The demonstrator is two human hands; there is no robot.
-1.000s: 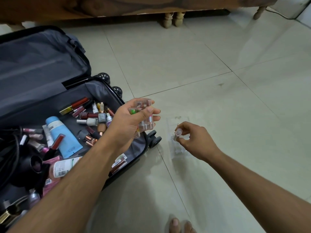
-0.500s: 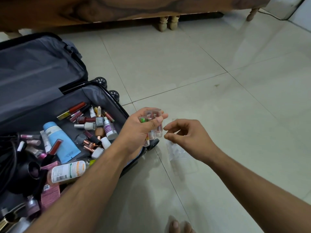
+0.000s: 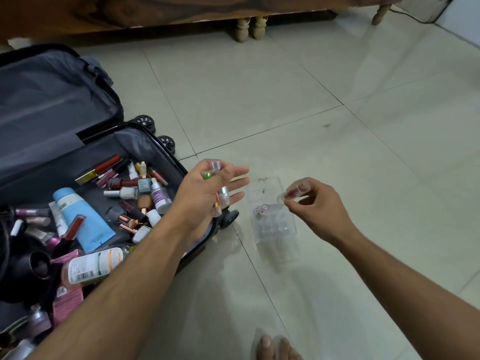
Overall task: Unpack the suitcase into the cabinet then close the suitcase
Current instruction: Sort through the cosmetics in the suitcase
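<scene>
Pale glossy floor tiles [image 3: 272, 94] with dark grout lines were recorded across most of the frame, and a wooden bed frame on turned legs [image 3: 246, 28] was noted along the upper edge. An open dark suitcase [image 3: 59, 118] was found lying on the floor at the left of the frame, its grey-lined lid folded back toward the upper left and its wheels [image 3: 166, 141] showing at the near corner. The lower half was seen crowded with cosmetics, among them a light blue tube [image 3: 83, 219], a white bottle with a barcode label [image 3: 91, 266], several nail polish bottles [image 3: 130, 192] and a red and gold lip gloss [image 3: 100, 168].

The left hand [image 3: 207, 193] was observed at centre frame, just right of the suitcase edge, with thumb and fingers curled round a bunch of small clear vials [image 3: 220, 196], one of them green-tipped. The right hand [image 3: 314, 203] was recorded at right of centre, its fingers pinched on a single small clear vial [image 3: 293, 192] with reddish contents. A clear plastic organiser [image 3: 272, 219] was noted standing on the floor between and slightly below the two hands; a few ring-shaped openings were visible inside it. Toes [image 3: 272, 346] were seen at the lower edge.
</scene>
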